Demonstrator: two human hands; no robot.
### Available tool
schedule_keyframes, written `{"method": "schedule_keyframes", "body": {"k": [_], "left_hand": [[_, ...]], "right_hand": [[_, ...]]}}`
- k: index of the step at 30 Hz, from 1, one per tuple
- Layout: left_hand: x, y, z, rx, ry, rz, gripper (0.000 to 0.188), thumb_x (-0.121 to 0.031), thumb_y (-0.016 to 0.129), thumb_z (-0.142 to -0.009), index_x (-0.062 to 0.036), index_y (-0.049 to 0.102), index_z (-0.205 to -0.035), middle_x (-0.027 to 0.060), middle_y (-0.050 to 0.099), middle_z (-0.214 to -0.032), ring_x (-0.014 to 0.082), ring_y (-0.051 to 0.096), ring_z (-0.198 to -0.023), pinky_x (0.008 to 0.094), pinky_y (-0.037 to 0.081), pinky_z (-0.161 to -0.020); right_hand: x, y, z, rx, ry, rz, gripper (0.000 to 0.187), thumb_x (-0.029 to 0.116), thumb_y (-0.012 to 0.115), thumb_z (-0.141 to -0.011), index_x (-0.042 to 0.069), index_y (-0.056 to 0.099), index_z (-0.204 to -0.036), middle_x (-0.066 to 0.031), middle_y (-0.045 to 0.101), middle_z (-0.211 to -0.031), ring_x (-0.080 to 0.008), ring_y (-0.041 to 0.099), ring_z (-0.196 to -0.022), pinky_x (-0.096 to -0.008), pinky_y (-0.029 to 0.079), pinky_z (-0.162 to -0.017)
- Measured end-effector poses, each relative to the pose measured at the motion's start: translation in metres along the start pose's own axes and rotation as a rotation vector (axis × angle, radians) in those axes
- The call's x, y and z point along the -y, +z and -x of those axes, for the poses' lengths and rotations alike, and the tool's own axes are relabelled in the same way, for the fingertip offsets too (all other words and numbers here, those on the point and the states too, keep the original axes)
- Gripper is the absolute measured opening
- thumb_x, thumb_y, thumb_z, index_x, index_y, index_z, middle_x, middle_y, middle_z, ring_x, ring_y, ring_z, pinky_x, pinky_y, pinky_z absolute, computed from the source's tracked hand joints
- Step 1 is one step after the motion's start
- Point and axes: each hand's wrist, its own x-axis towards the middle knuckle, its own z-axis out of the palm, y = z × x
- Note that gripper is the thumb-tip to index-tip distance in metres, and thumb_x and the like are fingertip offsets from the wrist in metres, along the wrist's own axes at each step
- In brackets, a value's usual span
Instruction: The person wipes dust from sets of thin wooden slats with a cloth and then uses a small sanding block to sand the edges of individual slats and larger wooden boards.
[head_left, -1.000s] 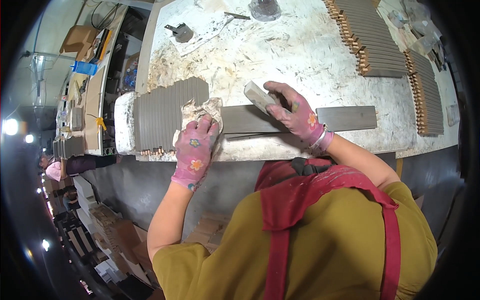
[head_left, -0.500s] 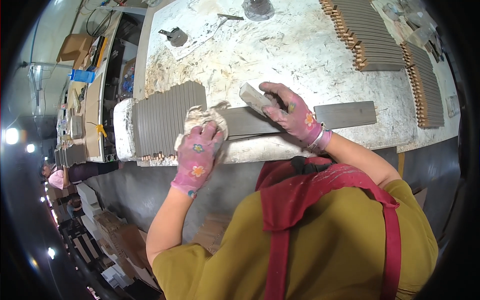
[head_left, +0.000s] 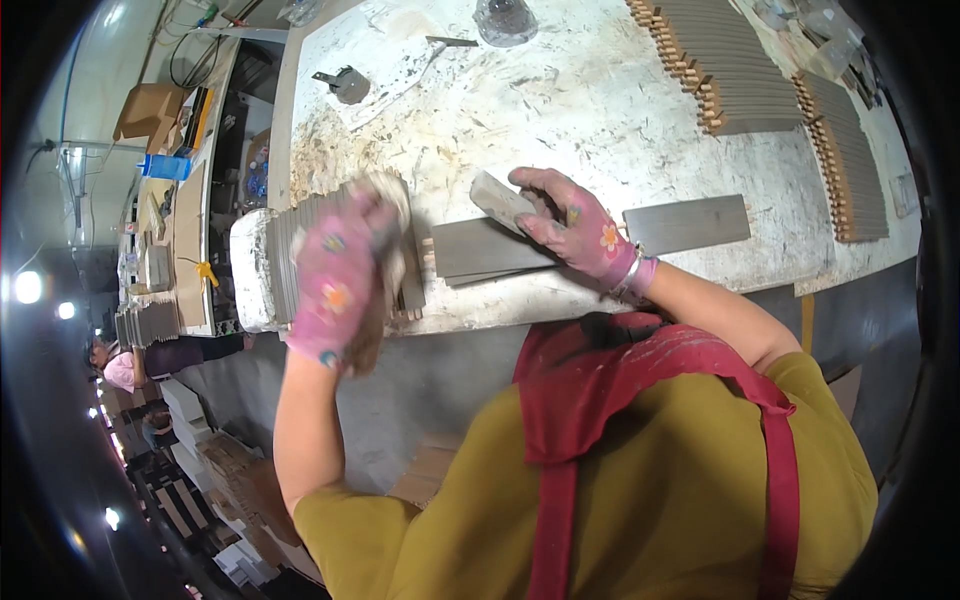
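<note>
The grey strip (head_left: 590, 238) lies flat on the white table (head_left: 600, 110), pinned under the right hand (head_left: 575, 222), whose grip is closed around a pale sanding block (head_left: 500, 198) resting on the strip's left part. Further left, the left hand (head_left: 335, 280) has its grip curled shut on a crumpled cloth (head_left: 392, 200), raised over a stack of ribbed grey strips (head_left: 290, 255) at the table edge. To do this well, I judge the block should stay flat on the strip with even pressure along its length, while the cloth is kept away from the worked face. More stacked strips (head_left: 720, 65) sit well beyond the right hand.
</note>
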Motion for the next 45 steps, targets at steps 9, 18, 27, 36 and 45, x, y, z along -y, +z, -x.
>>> {"method": "schedule_keyframes", "body": {"k": [9,18,27,36,45], "left_hand": [[0.037,0.086,-0.12,-0.505,-0.07,0.455,0.055,-0.006,0.067,-0.078,-0.0171,0.058,-0.131,0.012,0.055,-0.131,0.0359,0.053,-0.118,0.0405,0.047,-0.1],[-0.006,0.063,-0.102,-0.46,-0.115,0.587,0.019,-0.006,0.062,-0.092,-0.0012,0.065,-0.11,0.0125,0.064,-0.116,0.0242,0.062,-0.108,0.0329,0.048,-0.094],[-0.241,0.072,-0.119,-0.038,0.376,0.742,0.039,-0.022,0.067,-0.088,-0.0072,0.06,-0.123,0.0153,0.062,-0.121,0.0329,0.06,-0.11,0.0441,0.047,-0.094],[-0.3,0.108,-0.151,0.088,0.431,0.829,0.074,-0.036,0.07,-0.077,-0.0114,0.044,-0.143,0.0226,0.051,-0.122,0.0406,0.05,-0.113,0.0461,0.043,-0.097],[-0.158,0.018,-0.088,0.661,-0.087,2.163,0.097,-0.058,0.075,-0.079,-0.0008,0.037,-0.147,0.0117,0.059,-0.126,0.0186,0.06,-0.109,0.0303,0.05,-0.093]], "right_hand": [[-0.004,0.001,-0.001,0.024,0.014,-0.105,0.051,0.025,0.064,-0.092,0.001,0.05,-0.134,-0.0092,0.06,-0.117,-0.0153,0.055,-0.107,-0.0294,0.043,-0.097],[-0.006,-0.029,0.014,-0.126,0.012,-0.145,0.055,0.032,0.067,-0.091,0.002,0.052,-0.134,-0.0088,0.06,-0.117,-0.0153,0.056,-0.105,-0.0308,0.047,-0.092],[-0.003,-0.217,0.107,-0.983,0.033,-0.436,0.046,0.031,0.059,-0.096,0.0,0.053,-0.129,-0.0066,0.062,-0.103,-0.0114,0.059,-0.08,-0.0244,0.049,-0.076],[-0.044,-0.244,0.177,-0.913,0.138,-0.236,0.034,0.02,0.048,-0.103,0.008,0.052,-0.134,-0.0019,0.056,-0.116,-0.0114,0.055,-0.101,-0.0281,0.049,-0.083],[-0.024,-0.241,0.134,-0.789,0.086,-0.512,0.044,0.032,0.062,-0.096,0.002,0.057,-0.128,-0.0007,0.062,-0.095,-0.0079,0.055,-0.078,-0.0212,0.043,-0.068]]}}
